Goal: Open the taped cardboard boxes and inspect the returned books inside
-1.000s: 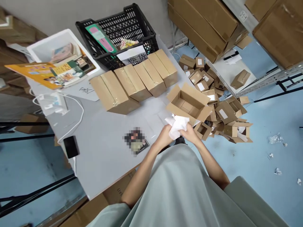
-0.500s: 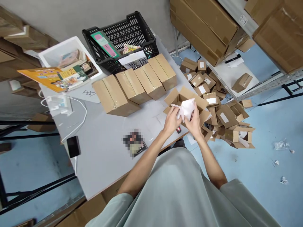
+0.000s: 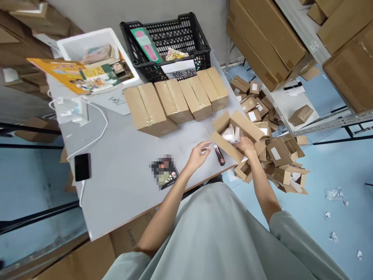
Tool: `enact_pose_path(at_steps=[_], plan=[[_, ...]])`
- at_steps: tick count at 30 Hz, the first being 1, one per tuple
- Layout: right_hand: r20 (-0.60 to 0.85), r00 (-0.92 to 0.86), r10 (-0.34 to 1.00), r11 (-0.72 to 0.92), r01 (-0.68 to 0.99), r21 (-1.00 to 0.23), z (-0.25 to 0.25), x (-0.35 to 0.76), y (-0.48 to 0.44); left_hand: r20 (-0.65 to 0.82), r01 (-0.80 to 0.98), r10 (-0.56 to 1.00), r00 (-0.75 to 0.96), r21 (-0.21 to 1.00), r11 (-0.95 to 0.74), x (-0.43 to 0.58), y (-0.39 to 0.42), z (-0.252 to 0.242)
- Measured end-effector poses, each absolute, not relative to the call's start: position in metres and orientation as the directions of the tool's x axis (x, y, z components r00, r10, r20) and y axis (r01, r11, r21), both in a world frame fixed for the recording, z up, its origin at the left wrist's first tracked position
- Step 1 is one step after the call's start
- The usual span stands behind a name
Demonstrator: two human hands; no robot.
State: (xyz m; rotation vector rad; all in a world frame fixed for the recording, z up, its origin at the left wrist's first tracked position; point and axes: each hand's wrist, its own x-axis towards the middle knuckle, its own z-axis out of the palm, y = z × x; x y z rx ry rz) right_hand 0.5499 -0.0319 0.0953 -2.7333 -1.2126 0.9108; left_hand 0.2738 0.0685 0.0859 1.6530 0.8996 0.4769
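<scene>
An opened cardboard box (image 3: 253, 126) stands at the table's right end with its flaps up. Inside it lies a white wrapped bundle (image 3: 230, 134), its loose wrapping sticking up. My right hand (image 3: 246, 146) reaches over the box's near side, its fingers closed at the bundle's right edge and partly hidden. My left hand (image 3: 198, 156) hovers left of the box, fingers apart and holding nothing. Between that hand and the box lies a red-and-black box cutter (image 3: 219, 155). A dark flat item (image 3: 171, 177), partly pixelated, rests on the table left of my left hand.
Several taped cartons (image 3: 171, 101) stand in a row along the back, before a black plastic crate (image 3: 201, 54) and a white foam box (image 3: 128, 77) of books. A phone (image 3: 82, 167) lies at left. Small boxes (image 3: 278, 149) are piled on the right beside a shelf (image 3: 294, 93).
The white bundle went from between both hands down into the box. My left hand let go and moved left; my right hand stayed at the bundle. The box cutter is now in fuller view.
</scene>
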Motion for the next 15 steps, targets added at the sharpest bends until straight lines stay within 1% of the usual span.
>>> enact_pose_path(at_steps=[1, 2, 3, 5, 6, 7, 8, 9, 10, 11, 12, 13, 14, 15], plan=[[-0.478, 0.536, 0.696, -0.692, 0.679, -0.247, 0.098, 0.548, -0.032, -0.188, 0.345, 0.807, 0.56, 0.938, -0.021, 0.249, 0.07, 0.076], [-0.411, 0.553, 0.725, -0.677, 0.683, -0.276, 0.1, 0.543, -0.034, -0.236, 0.381, 0.844, 0.482, 0.924, 0.04, 0.222, 0.072, 0.065], [-0.312, 0.572, 0.759, -0.65, 0.687, -0.324, 0.103, 0.536, -0.036, -0.291, 0.418, 0.875, 0.386, 0.901, 0.116, 0.195, 0.072, 0.055], [-0.111, 0.564, 0.818, -0.545, 0.697, -0.466, 0.105, 0.512, -0.037, -0.424, 0.475, 0.893, 0.151, 0.823, 0.311, 0.142, 0.07, 0.037], [-0.048, 0.53, 0.847, -0.466, 0.694, -0.549, 0.104, 0.496, -0.036, -0.474, 0.479, 0.879, 0.051, 0.784, 0.395, 0.118, 0.068, 0.03], [-0.024, 0.473, 0.881, -0.379, 0.673, -0.635, 0.1, 0.475, -0.033, -0.509, 0.474, 0.86, -0.03, 0.75, 0.461, 0.094, 0.066, 0.024], [-0.041, 0.395, 0.918, -0.302, 0.628, -0.717, 0.095, 0.452, -0.028, -0.533, 0.465, 0.841, -0.092, 0.724, 0.51, 0.073, 0.063, 0.018], [-0.091, 0.294, 0.951, -0.249, 0.561, -0.789, 0.087, 0.426, -0.022, -0.547, 0.455, 0.826, -0.136, 0.706, 0.543, 0.055, 0.06, 0.012], [-0.174, 0.179, 0.968, -0.24, 0.477, -0.845, 0.077, 0.398, -0.015, -0.557, 0.446, 0.813, -0.17, 0.693, 0.567, 0.038, 0.057, 0.007], [-0.277, 0.06, 0.959, -0.278, 0.395, -0.876, 0.065, 0.37, -0.008, -0.567, 0.436, 0.799, -0.199, 0.679, 0.59, 0.024, 0.055, 0.001], [-0.384, -0.041, 0.922, -0.348, 0.342, -0.873, 0.054, 0.342, -0.001, -0.577, 0.427, 0.786, -0.223, 0.667, 0.611, 0.012, 0.054, -0.005], [-0.487, -0.102, 0.867, -0.436, 0.317, -0.842, 0.041, 0.317, 0.006, -0.587, 0.418, 0.773, -0.239, 0.657, 0.628, 0.002, 0.053, -0.011], [-0.57, -0.126, 0.812, -0.513, 0.313, -0.8, 0.03, 0.293, 0.013, -0.595, 0.412, 0.766, -0.243, 0.652, 0.636, -0.006, 0.052, -0.017], [-0.614, -0.132, 0.778, -0.553, 0.32, -0.769, 0.019, 0.272, 0.019, -0.601, 0.406, 0.763, -0.239, 0.651, 0.641, -0.013, 0.052, -0.023]])
